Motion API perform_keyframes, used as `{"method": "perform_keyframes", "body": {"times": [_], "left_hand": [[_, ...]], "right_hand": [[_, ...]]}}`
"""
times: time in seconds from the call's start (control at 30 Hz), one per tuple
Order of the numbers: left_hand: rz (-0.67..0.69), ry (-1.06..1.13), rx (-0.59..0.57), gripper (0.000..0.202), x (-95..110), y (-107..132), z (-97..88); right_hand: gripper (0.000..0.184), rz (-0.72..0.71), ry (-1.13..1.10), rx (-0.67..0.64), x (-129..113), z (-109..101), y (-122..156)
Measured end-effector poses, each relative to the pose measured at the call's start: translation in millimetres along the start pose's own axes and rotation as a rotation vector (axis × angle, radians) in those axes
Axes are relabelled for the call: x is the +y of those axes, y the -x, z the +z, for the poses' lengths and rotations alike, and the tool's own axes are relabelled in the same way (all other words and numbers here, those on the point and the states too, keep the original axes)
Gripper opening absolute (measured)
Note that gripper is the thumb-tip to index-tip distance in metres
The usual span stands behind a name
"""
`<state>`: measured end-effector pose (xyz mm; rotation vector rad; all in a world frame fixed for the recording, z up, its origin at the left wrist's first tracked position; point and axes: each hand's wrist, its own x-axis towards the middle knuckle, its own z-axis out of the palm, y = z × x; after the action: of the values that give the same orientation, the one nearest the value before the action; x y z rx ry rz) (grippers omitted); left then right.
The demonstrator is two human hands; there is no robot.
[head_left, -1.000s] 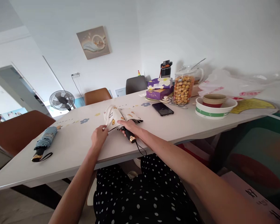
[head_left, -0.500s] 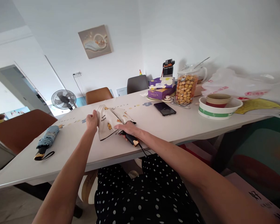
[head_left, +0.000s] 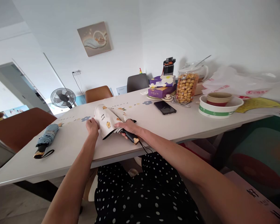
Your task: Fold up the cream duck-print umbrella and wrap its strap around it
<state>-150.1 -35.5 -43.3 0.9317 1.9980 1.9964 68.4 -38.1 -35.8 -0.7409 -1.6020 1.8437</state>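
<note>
A cream folding umbrella (head_left: 107,119) printed with small yellow figures lies on the white table (head_left: 154,127) in front of me. My right hand (head_left: 127,127) is closed round its black, gold-tipped handle (head_left: 133,138), whose wrist loop hangs over the table edge. My left hand (head_left: 92,127) pinches a fold of the umbrella's cloth at its left side and lifts it off the table.
A folded blue umbrella (head_left: 44,140) lies at the left. A black phone (head_left: 165,107), a purple box (head_left: 160,91), a jar of snacks (head_left: 186,87), stacked paper bowls (head_left: 218,104) and plastic bags (head_left: 233,82) sit to the right. Brown chairs (head_left: 21,127) and a fan (head_left: 62,98) stand beyond.
My left hand went from the umbrella's near edge up along its left side and now holds a cloth fold raised. My right hand stayed on the handle.
</note>
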Motion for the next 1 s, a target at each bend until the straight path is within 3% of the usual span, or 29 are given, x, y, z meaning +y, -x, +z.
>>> {"method": "perform_keyframes", "body": {"times": [0.1, 0.17, 0.2, 0.27, 0.33, 0.43, 0.6, 0.77, 1.0], "left_hand": [[0.077, -0.047, 0.109, 0.008, 14, 15, -1.8], [0.288, -0.062, 0.162, 0.012, 26, 32, 0.7], [0.418, -0.062, 0.123, 0.013, 32, 42, 3.7], [0.54, -0.077, -0.011, 0.016, 40, 63, 13.0], [0.444, -0.079, -0.082, 0.025, 45, 80, 24.1], [0.107, 0.038, -0.217, 0.027, 48, 95, 36.8], [-0.313, 0.341, -0.509, 0.042, 48, 90, 41.3], [-0.384, 0.678, -0.645, 0.053, 44, 79, 38.8], [-0.399, 0.834, -0.786, 0.063, 47, 78, 34.4]], "right_hand": [[0.031, -0.013, 0.0, 0.037, 1, -1, -4], [0.033, 0.004, 0.045, 0.092, 4, -1, -6], [0.034, 0.016, 0.07, 0.121, 5, -1, -7], [0.036, 0.024, 0.106, 0.16, 6, -1, -7], [0.036, 0.002, 0.12, 0.161, 7, 0, -7], [0.036, -0.039, 0.103, 0.151, 7, 1, -5], [0.035, -0.057, 0.049, 0.113, 5, 1, -5], [0.033, -0.015, -0.131, -0.063, -2, 0, -1], [0.036, 0.013, -0.308, -0.32, -17, -2, 8]]}}
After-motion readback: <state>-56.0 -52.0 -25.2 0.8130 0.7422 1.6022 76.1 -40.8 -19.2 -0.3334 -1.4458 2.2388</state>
